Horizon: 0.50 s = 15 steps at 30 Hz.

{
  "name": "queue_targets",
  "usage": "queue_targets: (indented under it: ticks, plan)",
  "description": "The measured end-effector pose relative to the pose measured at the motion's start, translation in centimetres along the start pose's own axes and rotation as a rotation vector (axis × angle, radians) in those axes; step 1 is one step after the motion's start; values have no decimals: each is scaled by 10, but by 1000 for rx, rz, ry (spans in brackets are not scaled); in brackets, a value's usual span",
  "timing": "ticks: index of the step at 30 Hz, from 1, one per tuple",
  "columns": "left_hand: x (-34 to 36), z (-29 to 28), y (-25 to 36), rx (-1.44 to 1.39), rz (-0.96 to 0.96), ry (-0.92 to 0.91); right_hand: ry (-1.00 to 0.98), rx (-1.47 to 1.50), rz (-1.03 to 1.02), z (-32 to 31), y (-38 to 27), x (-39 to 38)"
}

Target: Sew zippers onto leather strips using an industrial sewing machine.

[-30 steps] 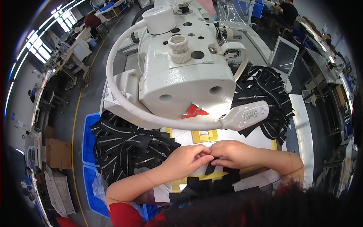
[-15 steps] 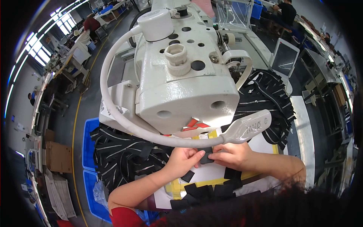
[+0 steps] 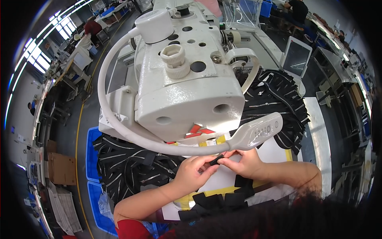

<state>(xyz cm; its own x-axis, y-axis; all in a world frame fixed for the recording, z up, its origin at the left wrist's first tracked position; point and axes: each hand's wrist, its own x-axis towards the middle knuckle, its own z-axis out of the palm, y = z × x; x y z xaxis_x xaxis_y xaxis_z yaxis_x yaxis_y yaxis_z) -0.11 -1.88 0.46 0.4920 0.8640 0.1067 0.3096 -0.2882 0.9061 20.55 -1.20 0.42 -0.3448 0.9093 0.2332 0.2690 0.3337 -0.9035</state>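
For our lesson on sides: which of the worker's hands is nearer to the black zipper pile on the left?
Left. The left hand is just right of the black zipper pile; the right hand is farther right, beyond the small black piece between them.

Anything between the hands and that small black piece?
Nothing visible: left hand and right hand both pinch the black fabric piece. The white gooseneck lamp head appears just above the right hand in view, not between.
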Motion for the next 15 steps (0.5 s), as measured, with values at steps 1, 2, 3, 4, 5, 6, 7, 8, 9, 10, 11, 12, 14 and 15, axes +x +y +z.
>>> queue_targets:
  ticks: [1,2,3,4,5,6,7,8,9,10,11,12,14,15]
  plan:
    - [0,0,0,0,0,-2,49,138,66,4,1,-1]
    - [1,1,1,-33,14,20,99,276,132,6,1,-1]
    - [1,1,1,-67,27,41,101,276,133,4,-2,0]
    - [2,-1,2,-66,26,40,57,101,18,-1,-7,3]
    - [2,-2,4,-65,12,41,12,-74,-97,-5,-10,4]
    - [2,-4,5,-63,-1,42,14,-74,-96,-5,-10,4]
    - [4,-4,5,-61,-2,41,18,-70,-109,-6,-10,4]
    - [5,-5,5,-80,-3,73,22,-67,-123,-6,-10,4]
    - [5,-6,6,-99,-5,105,22,-65,-123,-7,-10,4]
    - [5,-5,5,-98,-4,104,-6,-87,-124,-8,-10,3]
    - [5,-4,3,-46,7,107,-33,-110,-124,-9,-11,3]
    - [4,-3,3,6,17,111,-32,-109,-125,-10,-11,4]
    - [5,-2,6,177,117,67,-145,-265,-197,-12,-9,5]
    - [5,-1,7,347,218,24,-144,-265,-195,-12,-11,7]
